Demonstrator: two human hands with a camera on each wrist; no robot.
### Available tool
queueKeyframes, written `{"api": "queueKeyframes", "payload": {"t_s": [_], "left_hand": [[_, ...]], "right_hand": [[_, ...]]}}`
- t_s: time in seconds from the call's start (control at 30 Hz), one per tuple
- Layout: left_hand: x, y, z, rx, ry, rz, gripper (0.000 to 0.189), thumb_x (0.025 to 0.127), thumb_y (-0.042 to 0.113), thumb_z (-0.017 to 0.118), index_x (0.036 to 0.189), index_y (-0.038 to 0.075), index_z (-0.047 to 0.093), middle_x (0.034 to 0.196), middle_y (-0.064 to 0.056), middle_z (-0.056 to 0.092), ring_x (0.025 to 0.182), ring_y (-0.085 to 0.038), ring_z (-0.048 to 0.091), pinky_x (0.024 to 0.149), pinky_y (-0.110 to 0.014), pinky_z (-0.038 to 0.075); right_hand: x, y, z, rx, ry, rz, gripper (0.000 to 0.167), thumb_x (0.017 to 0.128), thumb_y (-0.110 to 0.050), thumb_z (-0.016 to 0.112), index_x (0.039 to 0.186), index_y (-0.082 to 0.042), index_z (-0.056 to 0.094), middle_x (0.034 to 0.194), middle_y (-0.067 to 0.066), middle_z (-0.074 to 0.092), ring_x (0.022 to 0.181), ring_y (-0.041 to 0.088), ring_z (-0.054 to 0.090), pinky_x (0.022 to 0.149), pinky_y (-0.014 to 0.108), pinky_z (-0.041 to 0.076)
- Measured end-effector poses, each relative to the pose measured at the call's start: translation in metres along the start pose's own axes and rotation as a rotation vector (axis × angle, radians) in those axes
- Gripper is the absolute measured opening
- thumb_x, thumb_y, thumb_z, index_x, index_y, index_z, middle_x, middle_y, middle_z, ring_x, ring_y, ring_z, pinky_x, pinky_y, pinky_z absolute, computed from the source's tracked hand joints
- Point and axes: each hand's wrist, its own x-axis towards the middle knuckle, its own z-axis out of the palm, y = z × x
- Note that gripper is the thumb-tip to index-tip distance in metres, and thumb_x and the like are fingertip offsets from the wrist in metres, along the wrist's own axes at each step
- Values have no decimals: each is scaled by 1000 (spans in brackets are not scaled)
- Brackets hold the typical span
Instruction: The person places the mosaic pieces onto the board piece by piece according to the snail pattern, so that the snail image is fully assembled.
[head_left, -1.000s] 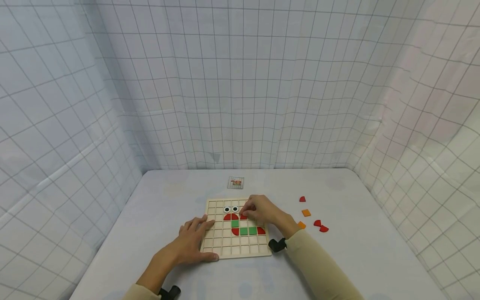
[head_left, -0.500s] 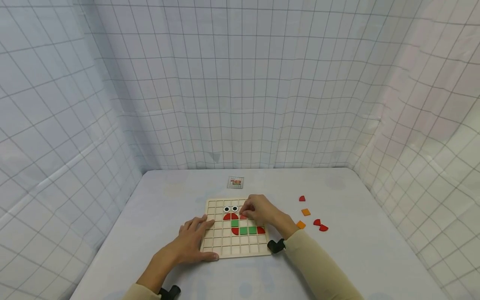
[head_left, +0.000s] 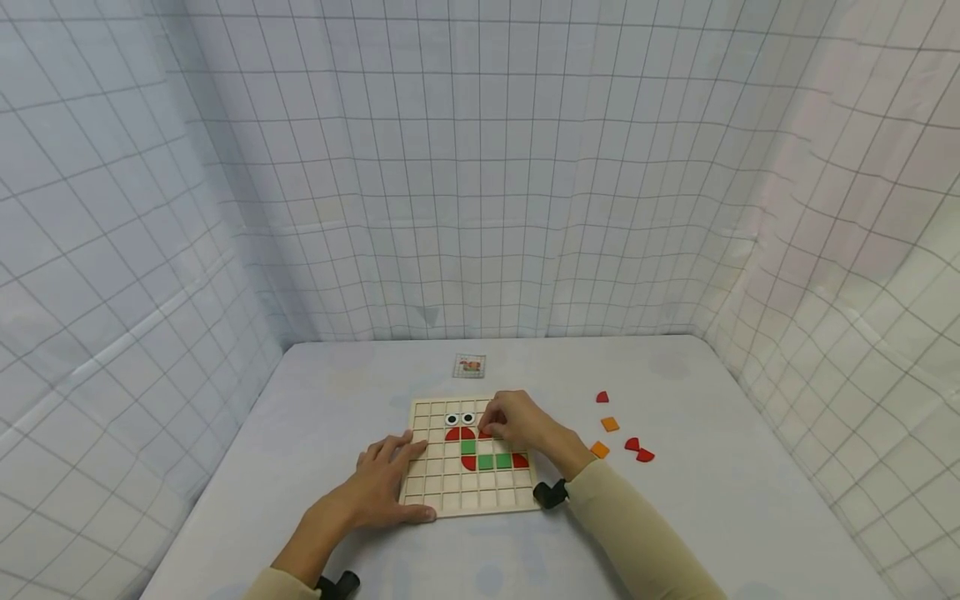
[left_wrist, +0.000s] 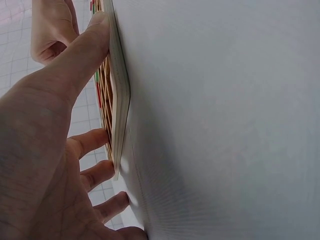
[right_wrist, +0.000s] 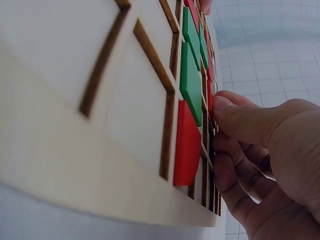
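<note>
A pale wooden grid board [head_left: 453, 501] lies on the white table. My left hand [head_left: 384, 483] rests along its left side with fingers spread, the thumb [left_wrist: 95, 37] on the front edge. Over the board's upper right part, my right hand [head_left: 520, 419] pinches a red quarter-circle tile [right_wrist: 209, 100] down at a cell; the fingers partly cover it. Two eye tiles [head_left: 460, 419] sit in the top rows. Below them are red quarter-circle tiles [head_left: 460, 434] and several green square tiles [head_left: 486, 462]. Another red quarter-circle [right_wrist: 187, 147] fills a cell near the right edge.
Right of the board lie two orange square tiles [head_left: 610, 424] and loose red quarter-circle tiles [head_left: 645, 455], one of them [head_left: 602, 397] farther back. A small pattern card [head_left: 469, 366] lies behind the board. Gridded white curtains [head_left: 480, 208] enclose the table.
</note>
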Motion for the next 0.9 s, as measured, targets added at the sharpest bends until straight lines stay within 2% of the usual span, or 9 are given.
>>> {"api": "queueKeyframes", "payload": {"t_s": [0.3,0.47,0.67,0.9], "left_hand": [[-1,1,0,-2,2,3,116,86,64,100,176,14,48,185,-24,38,164,-62,39,130,-85,32],[-1,0,0,1,2,7,117,86,64,100,176,13,47,185,-25,38,163,-62,39,130,-86,32],[-2,0,0,-8,1,12,116,86,63,101,176,12,48,184,-26,39,163,-63,39,129,-87,31],[-1,1,-2,-1,-2,11,117,87,64,100,177,12,46,184,-27,38,163,-64,39,130,-90,29]], "right_hand": [[-5,1,-5,-5,29,-40,10,110,-10,82,107,-15,91,104,-2,78,89,4,60,81,23,55],[-10,3,-15,9,71,-30,9,108,-9,83,110,-12,91,106,0,80,89,6,62,82,23,55],[-20,11,-29,-39,104,-19,8,108,-11,85,112,-11,91,104,-1,80,88,6,61,79,23,54],[-36,23,-49,-73,142,5,9,108,-12,85,115,-12,91,107,0,82,92,9,67,77,22,56]]}}
